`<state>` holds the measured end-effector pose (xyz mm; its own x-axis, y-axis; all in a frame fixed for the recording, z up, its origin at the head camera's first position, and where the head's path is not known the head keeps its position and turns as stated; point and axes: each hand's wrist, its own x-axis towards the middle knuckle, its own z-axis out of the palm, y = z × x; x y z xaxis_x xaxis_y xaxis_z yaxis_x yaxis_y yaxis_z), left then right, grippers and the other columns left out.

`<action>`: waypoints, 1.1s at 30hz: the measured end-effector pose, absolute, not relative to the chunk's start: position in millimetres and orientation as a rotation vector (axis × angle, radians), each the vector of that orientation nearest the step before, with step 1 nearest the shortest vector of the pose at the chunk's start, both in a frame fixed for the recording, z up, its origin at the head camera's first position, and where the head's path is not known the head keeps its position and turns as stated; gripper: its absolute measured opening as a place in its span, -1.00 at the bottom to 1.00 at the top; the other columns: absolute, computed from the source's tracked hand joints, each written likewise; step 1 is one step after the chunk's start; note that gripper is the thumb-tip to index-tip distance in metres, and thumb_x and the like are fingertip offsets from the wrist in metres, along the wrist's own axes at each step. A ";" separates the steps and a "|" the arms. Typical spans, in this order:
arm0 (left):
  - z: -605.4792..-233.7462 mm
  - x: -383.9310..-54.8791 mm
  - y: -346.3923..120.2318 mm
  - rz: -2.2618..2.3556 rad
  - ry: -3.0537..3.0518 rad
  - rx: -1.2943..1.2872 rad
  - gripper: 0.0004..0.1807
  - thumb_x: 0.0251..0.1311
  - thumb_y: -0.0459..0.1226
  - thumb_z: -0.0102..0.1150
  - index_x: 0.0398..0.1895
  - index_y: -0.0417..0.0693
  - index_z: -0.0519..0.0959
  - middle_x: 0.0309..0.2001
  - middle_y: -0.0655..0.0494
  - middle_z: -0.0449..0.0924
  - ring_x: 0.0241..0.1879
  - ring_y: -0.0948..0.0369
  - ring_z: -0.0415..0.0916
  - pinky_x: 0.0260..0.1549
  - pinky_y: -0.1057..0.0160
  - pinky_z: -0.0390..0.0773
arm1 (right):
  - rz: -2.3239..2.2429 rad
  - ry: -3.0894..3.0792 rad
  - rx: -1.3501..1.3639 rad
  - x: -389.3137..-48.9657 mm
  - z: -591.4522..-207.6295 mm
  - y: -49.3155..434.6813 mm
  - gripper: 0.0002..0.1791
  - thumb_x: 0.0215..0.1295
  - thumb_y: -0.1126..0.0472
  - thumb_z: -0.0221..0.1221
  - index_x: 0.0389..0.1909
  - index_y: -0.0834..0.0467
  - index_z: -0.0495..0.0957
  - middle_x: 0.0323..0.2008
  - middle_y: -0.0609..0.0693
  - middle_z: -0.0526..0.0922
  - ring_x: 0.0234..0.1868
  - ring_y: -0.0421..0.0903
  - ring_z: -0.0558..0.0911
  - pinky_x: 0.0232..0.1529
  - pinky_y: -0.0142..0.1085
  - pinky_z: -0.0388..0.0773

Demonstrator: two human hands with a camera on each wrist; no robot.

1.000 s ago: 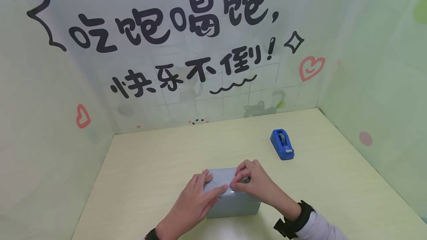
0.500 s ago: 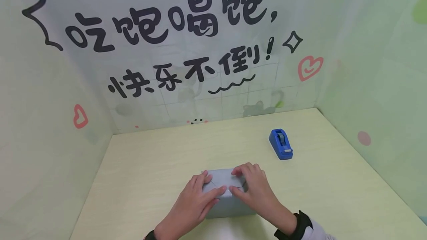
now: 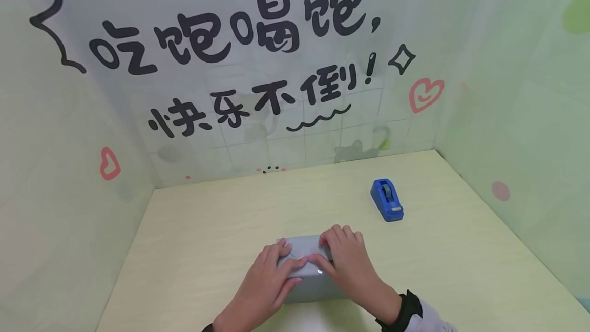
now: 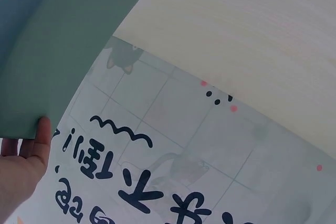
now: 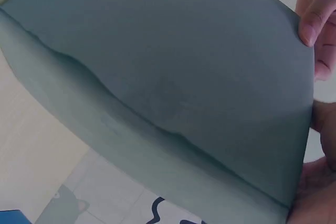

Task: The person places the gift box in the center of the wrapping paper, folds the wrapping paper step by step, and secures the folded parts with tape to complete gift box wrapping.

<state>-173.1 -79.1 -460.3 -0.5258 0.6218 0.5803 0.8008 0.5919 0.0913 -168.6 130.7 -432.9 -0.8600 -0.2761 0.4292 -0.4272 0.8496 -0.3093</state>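
Note:
A box wrapped in grey-blue paper (image 3: 318,290) sits near the front of the table, its folded paper flaps on top. My left hand (image 3: 265,278) holds it at the left, with fingers over the far left corner and one finger pressing the top. Opposite, my right hand (image 3: 352,260) grips the right side. Its thumb presses the top fold beside the left hand's fingertip, and its fingers bend over the far edge. In the right wrist view, the wrapping paper (image 5: 184,66) shows a long seam, with parts of a hand at the right edge.
A blue tape dispenser (image 3: 387,200) stands at the back right of the pale wooden table (image 3: 207,229). A printed cloth wall (image 3: 276,142) with black lettering closes off the back, and plain pale green walls (image 3: 516,132) rise at the sides.
My right hand has gone from pinching at the top fold to spreading over the box's right side. Its thumb has slid left along the fold. My left hand stays nearly in place.

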 end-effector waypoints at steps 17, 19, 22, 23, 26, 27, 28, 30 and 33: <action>-458.6 -180.2 -83.3 -0.639 -2.372 -1.028 -0.60 0.16 0.00 0.04 -0.07 -0.06 0.45 0.04 0.04 0.37 0.17 0.15 0.25 0.00 0.29 0.34 | 0.263 -2.447 1.058 -174.2 -444.0 156.6 -0.37 0.03 -0.12 0.20 0.19 -0.17 0.32 0.14 0.01 0.33 0.10 0.10 0.31 0.04 0.10 0.23; -458.7 -181.6 -85.6 -0.719 -2.376 -1.026 -0.62 0.14 -0.01 0.06 -0.07 -0.02 0.46 0.05 0.09 0.36 0.19 0.18 0.24 -0.03 0.29 0.37 | 0.232 -2.423 1.137 -177.4 -442.8 158.4 -0.36 0.12 -0.13 0.12 0.26 -0.19 0.24 0.24 0.00 0.27 0.14 0.13 0.31 0.04 0.07 0.26; -460.3 -184.5 -88.2 -0.890 -2.385 -1.010 -0.66 0.14 -0.05 0.07 -0.05 0.06 0.45 0.10 0.18 0.34 0.23 0.21 0.19 -0.01 0.27 0.35 | 0.181 -2.410 1.208 -182.7 -440.5 159.4 -0.37 0.21 -0.17 0.01 0.30 -0.17 0.16 0.29 -0.09 0.23 0.06 0.06 0.36 -0.07 -0.10 0.32; -461.4 -185.3 -88.6 -0.950 -2.391 -0.998 -0.66 0.14 -0.06 0.07 -0.03 0.09 0.44 0.13 0.19 0.32 0.24 0.21 0.17 0.01 0.25 0.34 | 0.182 -2.416 1.213 -184.2 -440.2 159.1 -0.38 0.22 -0.18 -0.01 0.31 -0.17 0.16 0.29 -0.11 0.22 0.02 0.03 0.37 -0.14 -0.15 0.31; -465.4 -184.4 -89.1 -1.101 -2.453 -0.882 -0.52 0.16 -0.08 0.06 0.17 0.12 0.30 0.26 0.13 0.17 0.27 0.14 0.12 0.04 0.12 0.32 | 0.236 -2.494 1.137 -187.4 -439.2 156.0 -0.40 0.25 -0.19 -0.07 0.30 -0.16 0.17 0.28 -0.17 0.23 -0.07 -0.01 0.37 -0.25 -0.21 0.22; -467.2 -183.0 -89.5 -1.159 -2.493 -0.813 -0.44 0.16 -0.08 0.06 0.24 0.10 0.22 0.30 0.08 0.11 0.28 0.10 0.10 0.07 0.07 0.29 | 0.275 -2.537 1.075 -188.4 -439.0 154.7 -0.41 0.25 -0.20 -0.07 0.30 -0.16 0.18 0.27 -0.18 0.24 -0.10 0.00 0.38 -0.28 -0.22 0.20; -469.0 -181.1 -89.9 -1.214 -2.552 -0.723 -0.36 0.17 -0.07 0.06 0.30 0.08 0.12 0.32 0.02 0.05 0.27 0.04 0.09 0.07 0.01 0.27 | 0.318 -2.587 0.996 -189.7 -438.7 153.6 -0.42 0.26 -0.20 -0.08 0.29 -0.16 0.19 0.26 -0.18 0.26 -0.12 0.02 0.38 -0.30 -0.21 0.18; -473.8 -176.2 -92.2 -1.321 -2.699 -0.513 -0.23 0.17 -0.02 0.05 0.35 -0.05 -0.04 0.31 -0.14 0.00 0.23 -0.08 0.12 0.02 -0.07 0.30 | 0.421 -2.690 0.797 -193.4 -437.5 152.5 -0.43 0.25 -0.20 -0.09 0.28 -0.15 0.22 0.25 -0.17 0.29 -0.17 0.05 0.38 -0.32 -0.17 0.17; -484.6 -169.8 -97.0 -1.508 -2.926 -0.304 -0.18 0.18 0.04 -0.02 0.29 -0.31 -0.04 0.19 -0.33 0.13 0.12 -0.22 0.21 -0.06 -0.14 0.33 | 0.629 -2.813 0.481 -198.6 -435.4 155.7 -0.44 0.25 -0.20 -0.08 0.25 -0.13 0.27 0.22 -0.14 0.32 -0.24 0.05 0.37 -0.33 -0.13 0.17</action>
<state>-169.8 -97.0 -484.6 -0.9699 0.2360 -0.0608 0.0874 0.5698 0.8171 -198.6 155.7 -435.4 -0.9225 -0.2663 0.2794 -0.3599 0.8550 -0.3733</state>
